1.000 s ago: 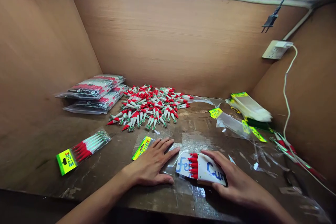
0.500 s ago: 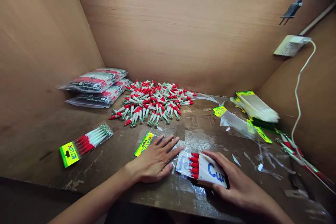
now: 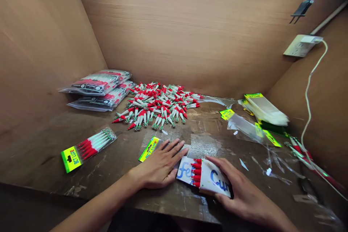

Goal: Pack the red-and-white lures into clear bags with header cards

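White blue-lettered card holder [image 3: 214, 180]: in grip of R hand [image 3: 240, 186], nr counter [image 3: 98, 177] front edge.
Clear yellow-headed plastic bag [image 3: 149, 149]: partly under L hand [image 3: 160, 168], spread flat.
Red pointed lures [image 3: 197, 172]: in holder, prob. being bagged; next calls for L steady, R lining up.

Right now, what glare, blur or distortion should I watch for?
Head view: bright glare at the top right corner, and sheen on the shiny patch beyond the right hand; head view: lures at the right edge look stretched; head view: left hand fairly clear, hooks in the lure pile blending together.
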`<action>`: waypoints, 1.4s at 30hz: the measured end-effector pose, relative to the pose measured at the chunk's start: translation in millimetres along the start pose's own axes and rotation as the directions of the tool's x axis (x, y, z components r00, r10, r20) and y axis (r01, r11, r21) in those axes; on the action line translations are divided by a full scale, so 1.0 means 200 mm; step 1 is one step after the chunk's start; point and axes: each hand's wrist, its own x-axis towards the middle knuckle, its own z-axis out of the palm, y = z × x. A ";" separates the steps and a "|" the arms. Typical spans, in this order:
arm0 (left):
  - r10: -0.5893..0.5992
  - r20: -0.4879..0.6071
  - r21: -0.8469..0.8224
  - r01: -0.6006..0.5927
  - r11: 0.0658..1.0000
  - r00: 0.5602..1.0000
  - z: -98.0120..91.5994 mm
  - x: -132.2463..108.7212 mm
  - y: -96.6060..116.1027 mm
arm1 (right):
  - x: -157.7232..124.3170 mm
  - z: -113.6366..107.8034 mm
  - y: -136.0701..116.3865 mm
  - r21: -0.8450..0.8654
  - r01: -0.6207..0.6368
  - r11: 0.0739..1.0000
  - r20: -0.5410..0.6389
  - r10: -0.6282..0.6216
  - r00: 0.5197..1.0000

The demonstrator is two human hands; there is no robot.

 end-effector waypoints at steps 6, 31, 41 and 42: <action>0.052 0.041 -0.236 -0.040 0.971 0.998 -0.06 0.02 -0.04 | 0.05 0.09 0.03 -0.019 0.071 0.997 -0.039 -0.072 0.997; 0.085 0.162 -0.295 -0.034 0.955 0.983 -0.24 0.32 -0.18 | 0.05 0.12 0.08 0.014 0.013 1.000 -0.132 -0.011 0.991; 0.014 -0.071 -0.432 -0.043 0.901 0.997 -0.11 0.22 -0.17 | 0.05 0.08 0.07 -0.022 -0.035 0.999 -0.135 0.031 0.990; 0.013 -0.082 -0.442 -0.048 0.896 0.997 -0.10 0.22 -0.17 | 0.06 0.08 0.06 -0.021 -0.032 0.999 -0.126 0.029 0.992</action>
